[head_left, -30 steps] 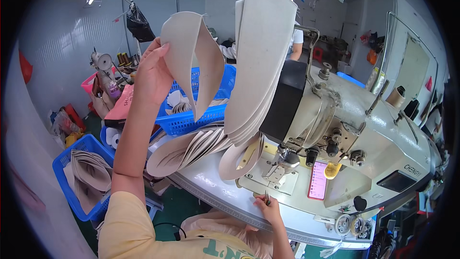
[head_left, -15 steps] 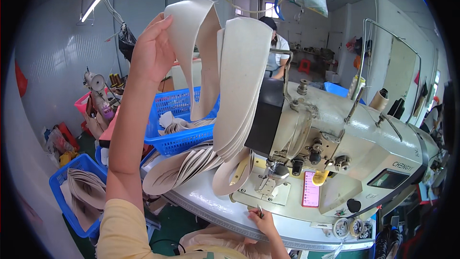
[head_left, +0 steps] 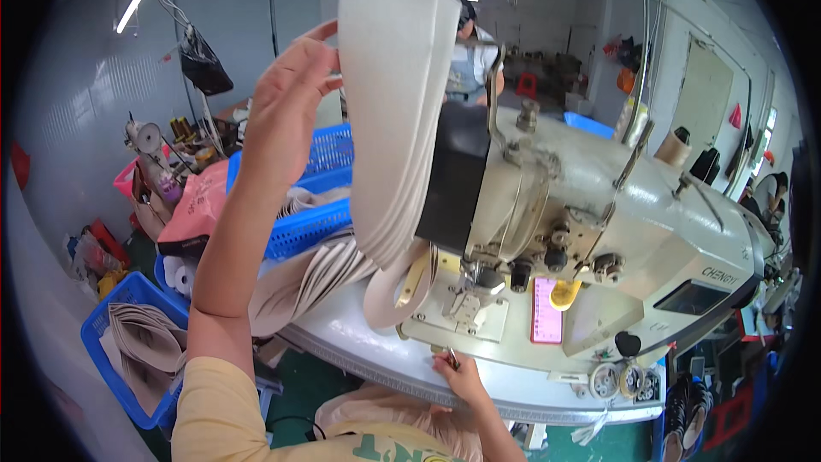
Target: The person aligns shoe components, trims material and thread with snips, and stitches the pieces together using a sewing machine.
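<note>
My left hand (head_left: 292, 107) is raised at the left edge of several long cream fabric pieces (head_left: 395, 111). Its visible fingers are apart, but their tips go behind the pieces, so any grip is hidden. These pieces hang layered in front of a black panel (head_left: 451, 180) at the sewing machine's left end. Below them, more curved cream pieces (head_left: 308, 287) fan out on the table, and one loops beside the needle plate (head_left: 466, 316). My right hand (head_left: 464, 379) is closed around a small metal tool (head_left: 452, 360) at the table's front edge; its exact kind is unclear.
The sewing machine (head_left: 616, 197) fills the right side, with a pink-screened phone (head_left: 547, 312) on its bed. Blue baskets (head_left: 308, 227) stand behind the table; another blue basket (head_left: 137, 359) with cream pieces is lower left. A person (head_left: 470, 73) sits beyond the machine.
The separate looped piece that my left hand held up is now out of sight behind the hanging pieces. My left hand has moved right, against them. My right hand keeps the small tool.
</note>
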Motion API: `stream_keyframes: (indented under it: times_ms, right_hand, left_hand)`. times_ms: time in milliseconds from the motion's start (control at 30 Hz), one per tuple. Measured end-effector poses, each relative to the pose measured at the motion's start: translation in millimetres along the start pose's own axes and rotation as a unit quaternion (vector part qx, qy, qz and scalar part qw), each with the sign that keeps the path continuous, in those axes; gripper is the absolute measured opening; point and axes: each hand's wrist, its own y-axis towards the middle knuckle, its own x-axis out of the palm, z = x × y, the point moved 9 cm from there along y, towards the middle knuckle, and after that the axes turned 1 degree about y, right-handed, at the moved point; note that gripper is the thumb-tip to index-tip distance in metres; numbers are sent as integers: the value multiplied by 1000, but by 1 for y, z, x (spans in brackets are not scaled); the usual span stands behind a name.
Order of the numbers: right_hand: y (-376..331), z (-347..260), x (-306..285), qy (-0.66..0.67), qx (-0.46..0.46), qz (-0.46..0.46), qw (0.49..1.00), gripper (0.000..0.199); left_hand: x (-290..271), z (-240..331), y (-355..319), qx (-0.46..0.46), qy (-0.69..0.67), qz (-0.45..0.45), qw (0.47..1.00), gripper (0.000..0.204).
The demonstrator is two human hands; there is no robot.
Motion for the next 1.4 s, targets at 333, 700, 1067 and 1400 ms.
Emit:
stream_keyframes:
  times_ms: [333, 700, 1067, 1400]
  right_hand:
    - [0, -13, -1, -3, -5, -2, 1000, 17]
    - [-2, -25, -3, 13, -20, -5, 1000, 15]
    - [4, -16, -1, 19, -1, -27, 999, 18]
    - [-7, -56, 7, -2, -86, 77, 993, 42]
  left_hand:
    - [-20, -267, -252, -392, 52, 164, 904, 29]
    - [16, -387, -300, -435, 93, 37, 895, 32]
    - [8, -332, -243, -222, 578, -235, 749, 38]
    - [2, -182, -243, -259, 513, -241, 782, 52]
